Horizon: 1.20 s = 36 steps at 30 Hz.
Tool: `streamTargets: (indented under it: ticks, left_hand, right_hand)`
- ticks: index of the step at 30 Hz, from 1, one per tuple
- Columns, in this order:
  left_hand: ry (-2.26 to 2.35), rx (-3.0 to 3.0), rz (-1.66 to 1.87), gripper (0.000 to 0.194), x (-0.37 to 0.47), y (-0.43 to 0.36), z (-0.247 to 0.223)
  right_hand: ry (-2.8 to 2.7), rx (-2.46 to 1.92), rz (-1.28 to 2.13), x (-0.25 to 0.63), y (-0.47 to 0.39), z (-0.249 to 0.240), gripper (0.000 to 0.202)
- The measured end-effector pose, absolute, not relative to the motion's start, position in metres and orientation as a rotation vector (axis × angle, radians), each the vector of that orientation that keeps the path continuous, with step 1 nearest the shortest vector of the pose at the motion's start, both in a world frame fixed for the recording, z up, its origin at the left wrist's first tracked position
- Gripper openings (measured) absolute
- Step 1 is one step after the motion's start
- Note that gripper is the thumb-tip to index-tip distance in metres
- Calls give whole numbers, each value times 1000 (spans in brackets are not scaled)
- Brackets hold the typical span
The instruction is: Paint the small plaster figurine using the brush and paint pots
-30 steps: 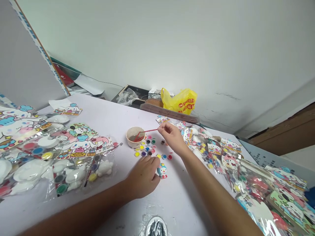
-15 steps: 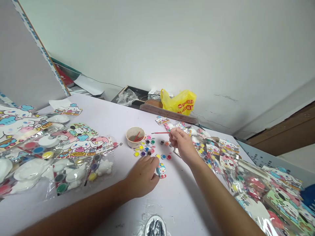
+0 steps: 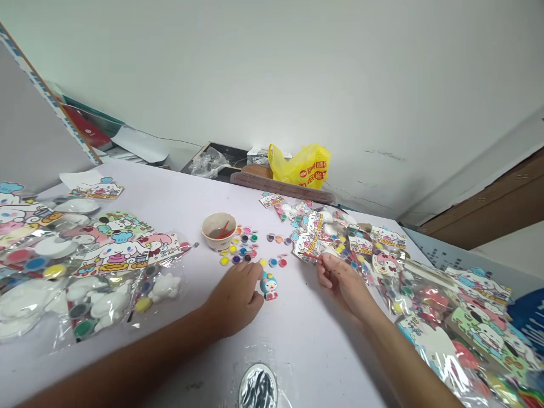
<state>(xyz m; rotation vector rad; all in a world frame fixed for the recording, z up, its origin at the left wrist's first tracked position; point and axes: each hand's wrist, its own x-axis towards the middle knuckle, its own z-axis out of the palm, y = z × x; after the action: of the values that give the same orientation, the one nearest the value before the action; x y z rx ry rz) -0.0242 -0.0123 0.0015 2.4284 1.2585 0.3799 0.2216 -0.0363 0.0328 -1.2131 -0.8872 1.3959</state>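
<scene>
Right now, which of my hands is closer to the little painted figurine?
Your left. The left hand is right beside the painted figurine, on its left; the right hand, holding a red brush, is farther off to its right.

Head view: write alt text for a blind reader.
A person's right hand holds a thin red brush over a white table; the left hand is beside a small blue-and-white figurine, near multicoloured paint pots and a round pale bowl.

The left hand (image 3: 236,297) and right hand (image 3: 346,283) are ungloved, with slender fingers. Behind each hand, a bare, narrow wrist runs into a smooth, uncovered forearm, the left forearm (image 3: 140,354) and right forearm (image 3: 402,351) broadening away from the hands.
</scene>
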Motion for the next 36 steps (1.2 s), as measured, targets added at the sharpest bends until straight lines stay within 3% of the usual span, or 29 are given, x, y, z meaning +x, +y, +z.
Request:
streamTargets:
  ticks: [9, 25, 29, 36]
  left_hand:
    - [1267, 2432, 448, 27, -26, -13, -6]
    - [1204, 2551, 472, 60, -32, -17, -19]
    - [1159, 2543, 449, 54, -31, -16, -15]
    - [1162, 2497, 367, 27, -27, -15, 1]
  right_hand:
    - [-915, -1148, 1444, 220, -31, 11, 39]
    - [-873, -1080, 1437, 223, -30, -10, 38]
    - [-876, -1063, 1434, 223, -30, -9, 36]
    - [-897, -1051, 1436, 223, -30, -9, 37]
